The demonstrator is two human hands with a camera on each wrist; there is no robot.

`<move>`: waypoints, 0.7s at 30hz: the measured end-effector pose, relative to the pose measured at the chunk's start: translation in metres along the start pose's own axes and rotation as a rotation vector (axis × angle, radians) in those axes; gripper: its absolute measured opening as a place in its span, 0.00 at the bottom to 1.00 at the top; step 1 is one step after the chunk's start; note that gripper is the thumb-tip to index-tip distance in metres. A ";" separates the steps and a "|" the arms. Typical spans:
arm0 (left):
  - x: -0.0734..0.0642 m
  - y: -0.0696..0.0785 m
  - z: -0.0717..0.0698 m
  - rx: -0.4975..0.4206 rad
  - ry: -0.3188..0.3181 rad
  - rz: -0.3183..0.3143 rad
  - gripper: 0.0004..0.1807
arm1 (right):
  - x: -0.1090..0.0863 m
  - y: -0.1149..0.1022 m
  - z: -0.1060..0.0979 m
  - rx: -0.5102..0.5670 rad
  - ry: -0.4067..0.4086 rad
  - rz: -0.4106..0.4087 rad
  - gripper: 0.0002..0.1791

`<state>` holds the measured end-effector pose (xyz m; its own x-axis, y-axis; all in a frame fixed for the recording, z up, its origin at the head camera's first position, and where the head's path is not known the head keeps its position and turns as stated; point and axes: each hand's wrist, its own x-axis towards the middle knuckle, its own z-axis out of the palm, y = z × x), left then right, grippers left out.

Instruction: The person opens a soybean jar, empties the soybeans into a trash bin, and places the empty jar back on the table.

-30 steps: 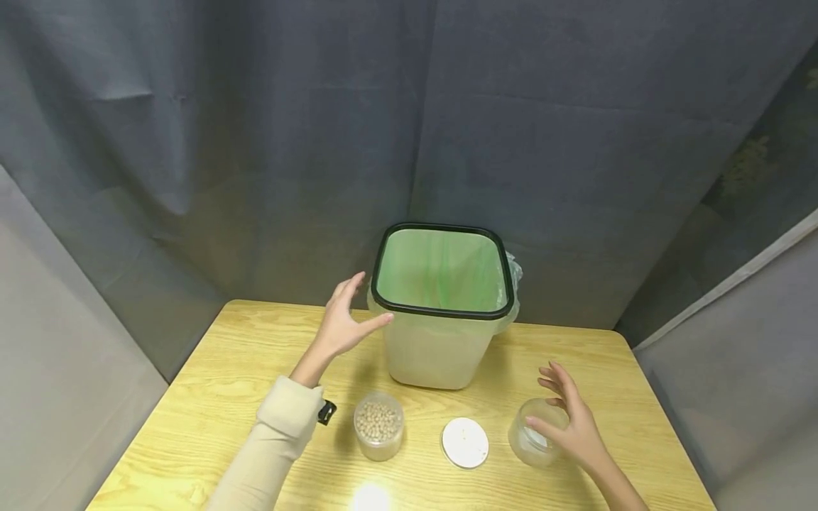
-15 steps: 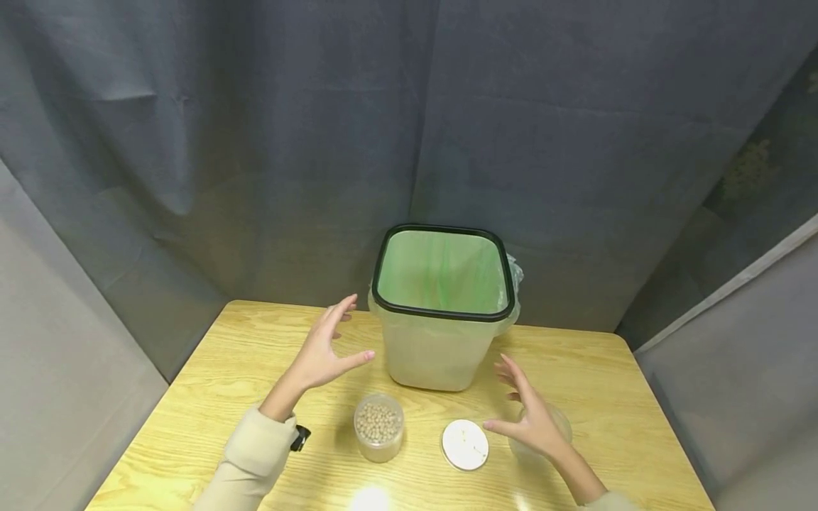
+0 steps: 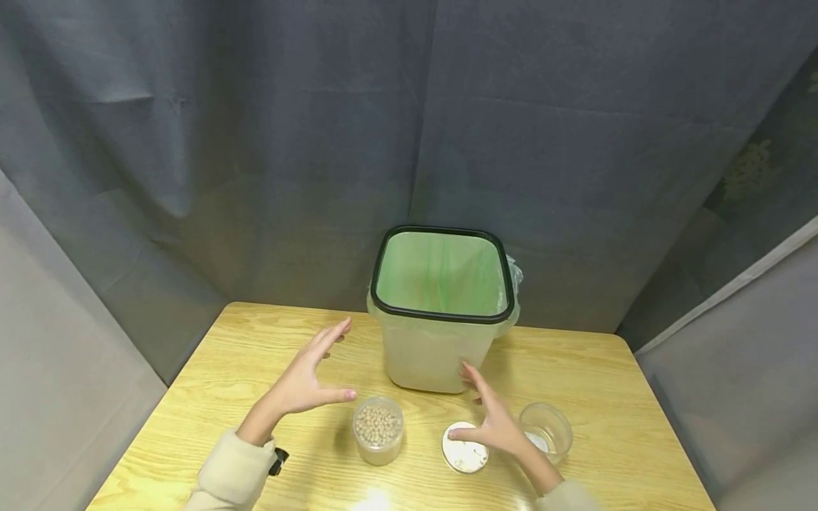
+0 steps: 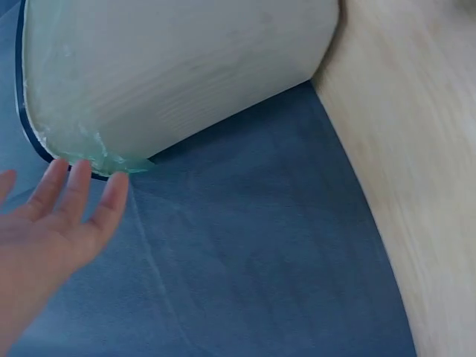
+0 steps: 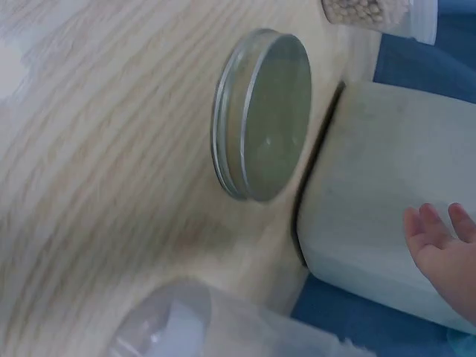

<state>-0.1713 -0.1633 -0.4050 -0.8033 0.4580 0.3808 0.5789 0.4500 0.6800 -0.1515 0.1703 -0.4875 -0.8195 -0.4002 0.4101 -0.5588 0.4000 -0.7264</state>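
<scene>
**Curtained booth, lab-style setup**

Dark grey cloth (image 3: 307, 142) hangs right behind the wood-grain counter (image 3: 613, 404). Paler left panel (image 3: 57, 319) and right panel (image 3: 748, 383) box in the sides. Household stuff on top: lined bin (image 3: 424, 351), clear jar (image 3: 378, 455) of small round pieces. Bin up on the counter reads staged, not lived-in kitchen. Can't tell what building it's in.
</scene>
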 end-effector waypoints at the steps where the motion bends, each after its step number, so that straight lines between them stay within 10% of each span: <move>1: -0.002 -0.001 0.000 -0.009 -0.005 0.006 0.54 | 0.000 0.005 0.004 -0.004 -0.012 0.011 0.61; 21: -0.032 -0.023 0.009 -0.023 -0.017 0.023 0.59 | 0.005 0.048 0.077 0.085 -0.218 0.114 0.63</move>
<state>-0.1580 -0.1810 -0.4387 -0.7873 0.4807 0.3862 0.5937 0.4218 0.6853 -0.1733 0.1243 -0.5625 -0.8247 -0.5285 0.2015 -0.4448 0.3858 -0.8083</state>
